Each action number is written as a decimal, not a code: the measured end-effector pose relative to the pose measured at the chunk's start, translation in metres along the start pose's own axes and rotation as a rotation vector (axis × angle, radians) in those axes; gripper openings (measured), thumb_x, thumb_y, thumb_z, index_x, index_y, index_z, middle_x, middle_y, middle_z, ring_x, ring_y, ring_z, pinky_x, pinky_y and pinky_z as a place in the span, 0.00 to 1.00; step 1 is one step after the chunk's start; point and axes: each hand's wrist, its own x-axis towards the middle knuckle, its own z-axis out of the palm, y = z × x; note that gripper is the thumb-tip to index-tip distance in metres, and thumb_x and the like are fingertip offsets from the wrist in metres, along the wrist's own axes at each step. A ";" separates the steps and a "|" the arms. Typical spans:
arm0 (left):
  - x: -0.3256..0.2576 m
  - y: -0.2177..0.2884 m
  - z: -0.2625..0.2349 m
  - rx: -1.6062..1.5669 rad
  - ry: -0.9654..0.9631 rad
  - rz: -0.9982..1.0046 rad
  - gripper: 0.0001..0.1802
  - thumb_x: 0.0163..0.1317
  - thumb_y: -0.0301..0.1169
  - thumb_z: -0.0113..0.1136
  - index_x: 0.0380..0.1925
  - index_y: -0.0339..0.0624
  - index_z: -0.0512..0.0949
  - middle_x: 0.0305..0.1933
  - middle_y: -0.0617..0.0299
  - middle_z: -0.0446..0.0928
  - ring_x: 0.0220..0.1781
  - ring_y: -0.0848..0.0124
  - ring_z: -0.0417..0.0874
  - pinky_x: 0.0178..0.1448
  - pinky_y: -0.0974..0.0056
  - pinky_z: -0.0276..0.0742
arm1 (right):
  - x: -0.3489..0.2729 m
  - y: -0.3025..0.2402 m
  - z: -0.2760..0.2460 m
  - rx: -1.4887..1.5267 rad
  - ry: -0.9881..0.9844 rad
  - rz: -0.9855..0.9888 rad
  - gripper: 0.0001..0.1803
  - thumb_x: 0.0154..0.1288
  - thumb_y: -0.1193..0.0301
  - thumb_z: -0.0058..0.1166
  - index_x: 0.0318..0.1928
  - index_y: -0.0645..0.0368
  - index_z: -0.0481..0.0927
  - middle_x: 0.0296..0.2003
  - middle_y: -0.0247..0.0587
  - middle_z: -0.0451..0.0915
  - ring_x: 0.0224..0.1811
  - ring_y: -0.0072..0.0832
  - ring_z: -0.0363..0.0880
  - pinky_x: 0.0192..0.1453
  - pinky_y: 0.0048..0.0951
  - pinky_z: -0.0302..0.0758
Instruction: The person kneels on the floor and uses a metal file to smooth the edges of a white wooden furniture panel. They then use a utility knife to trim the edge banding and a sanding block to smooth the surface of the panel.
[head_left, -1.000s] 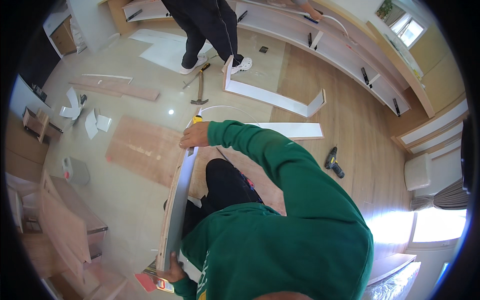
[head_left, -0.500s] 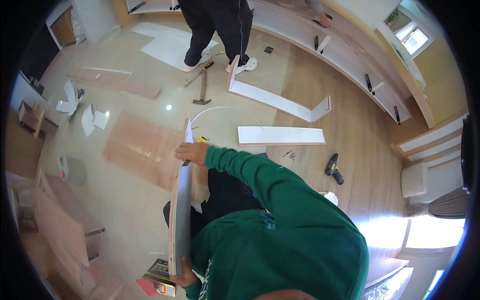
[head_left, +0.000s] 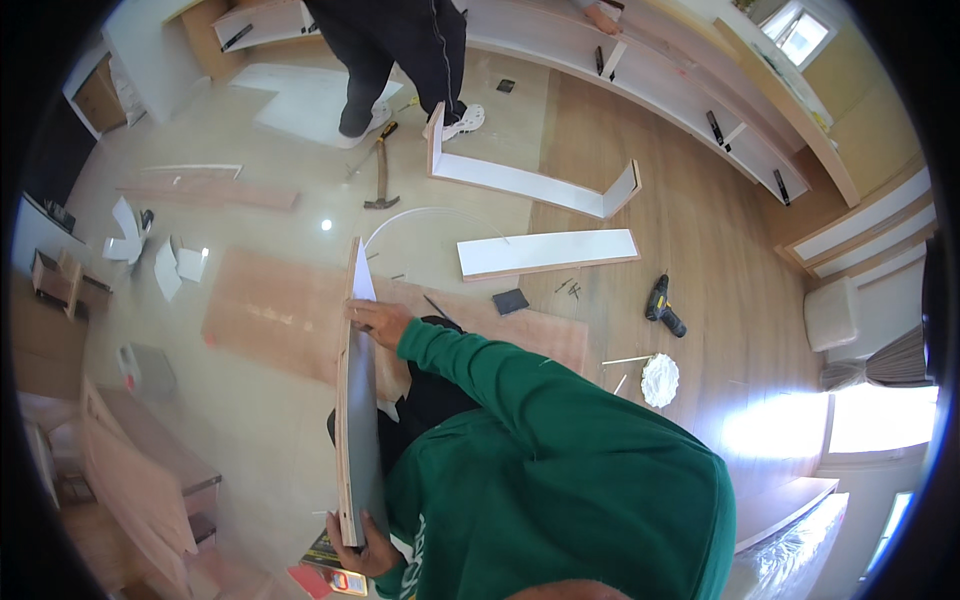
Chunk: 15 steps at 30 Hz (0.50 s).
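A long, narrow board point(head_left: 362, 430) with a white-grey face and layered wood edges extends away from me, on my left side. My left hand point(head_left: 368, 548) is closed around its near end. Farther along, my right hand point(head_left: 382, 322) grips the board's edge with bent fingers; part of its grasp is hidden. A thin white strip point(head_left: 430, 209) curves across the floor from near the board's far end. Just right of my right hand lie a slim dark tool point(head_left: 437, 305) and a black square piece point(head_left: 510, 301), both on a thin brownish sheet point(head_left: 270, 310).
Ahead lie a hammer point(head_left: 381, 180), a three-sided white frame point(head_left: 520, 182) and a white board point(head_left: 548, 254). A cordless drill point(head_left: 664, 308) and a white round bundle point(head_left: 660, 380) are right. Another person in dark trousers point(head_left: 400, 50) stands ahead; a hand point(head_left: 603, 17) shows by the cabinet.
The whole view has shifted slightly. My right arm has moved nearer, uncovering the black square and the white bundle. A small yellow thing beside my right hand is out of sight. Both hands keep the board.
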 end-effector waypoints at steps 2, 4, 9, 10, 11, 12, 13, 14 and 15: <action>0.006 0.005 -0.001 0.017 -0.084 0.094 0.29 0.55 0.21 0.68 0.57 0.24 0.71 0.51 0.41 0.78 0.52 0.54 0.80 0.58 0.55 0.75 | 0.000 0.015 0.009 -0.030 0.073 -0.080 0.22 0.59 0.78 0.54 0.55 0.48 0.78 0.57 0.39 0.77 0.56 0.35 0.78 0.56 0.35 0.78; 0.004 0.010 -0.011 0.088 -0.074 0.150 0.29 0.55 0.20 0.68 0.57 0.25 0.70 0.50 0.41 0.79 0.51 0.55 0.81 0.57 0.56 0.76 | 0.019 -0.030 -0.008 0.281 -0.228 0.548 0.19 0.70 0.72 0.43 0.58 0.54 0.77 0.59 0.46 0.76 0.62 0.39 0.73 0.68 0.35 0.68; 0.024 0.043 -0.005 0.224 -0.210 0.361 0.23 0.52 0.18 0.70 0.50 0.30 0.77 0.44 0.43 0.82 0.45 0.56 0.85 0.53 0.60 0.79 | 0.000 -0.011 -0.017 -0.020 0.054 0.055 0.14 0.62 0.71 0.59 0.48 0.56 0.82 0.51 0.45 0.79 0.54 0.40 0.78 0.59 0.36 0.75; 0.025 0.044 -0.008 0.230 -0.199 0.354 0.22 0.51 0.18 0.70 0.48 0.31 0.78 0.44 0.44 0.83 0.44 0.55 0.85 0.52 0.60 0.79 | 0.002 -0.020 -0.022 -0.033 0.037 0.066 0.14 0.60 0.71 0.61 0.47 0.56 0.83 0.51 0.45 0.79 0.52 0.40 0.79 0.57 0.36 0.76; 0.023 0.043 -0.010 0.229 -0.180 0.355 0.22 0.50 0.18 0.71 0.47 0.32 0.79 0.43 0.44 0.83 0.44 0.55 0.86 0.51 0.61 0.80 | 0.002 -0.021 -0.019 -0.037 0.070 0.047 0.14 0.60 0.71 0.61 0.47 0.57 0.83 0.48 0.45 0.80 0.51 0.41 0.80 0.56 0.36 0.76; 0.021 0.042 -0.010 0.229 -0.166 0.356 0.21 0.49 0.19 0.72 0.46 0.33 0.80 0.43 0.45 0.83 0.43 0.55 0.86 0.50 0.61 0.80 | 0.000 -0.022 -0.016 -0.041 0.105 0.033 0.13 0.60 0.71 0.61 0.47 0.58 0.83 0.46 0.45 0.81 0.49 0.41 0.80 0.55 0.36 0.76; 0.022 0.040 -0.011 0.225 -0.139 0.401 0.21 0.49 0.19 0.72 0.45 0.34 0.80 0.44 0.45 0.83 0.42 0.55 0.86 0.48 0.61 0.81 | 0.000 -0.033 -0.018 0.024 0.047 0.080 0.14 0.61 0.72 0.60 0.48 0.59 0.82 0.44 0.45 0.82 0.47 0.41 0.81 0.54 0.35 0.76; 0.022 0.038 -0.010 0.224 -0.116 0.446 0.20 0.48 0.19 0.72 0.44 0.34 0.81 0.44 0.45 0.83 0.41 0.55 0.86 0.47 0.61 0.81 | 0.001 -0.046 -0.024 0.086 -0.013 0.130 0.14 0.62 0.72 0.60 0.49 0.60 0.82 0.41 0.46 0.83 0.45 0.41 0.81 0.52 0.34 0.76; 0.018 0.036 -0.012 0.240 -0.094 0.482 0.20 0.48 0.19 0.73 0.44 0.35 0.81 0.44 0.46 0.83 0.40 0.55 0.86 0.45 0.61 0.82 | -0.002 -0.062 -0.030 0.134 -0.032 0.132 0.16 0.62 0.71 0.60 0.51 0.58 0.81 0.40 0.47 0.82 0.44 0.42 0.81 0.49 0.35 0.77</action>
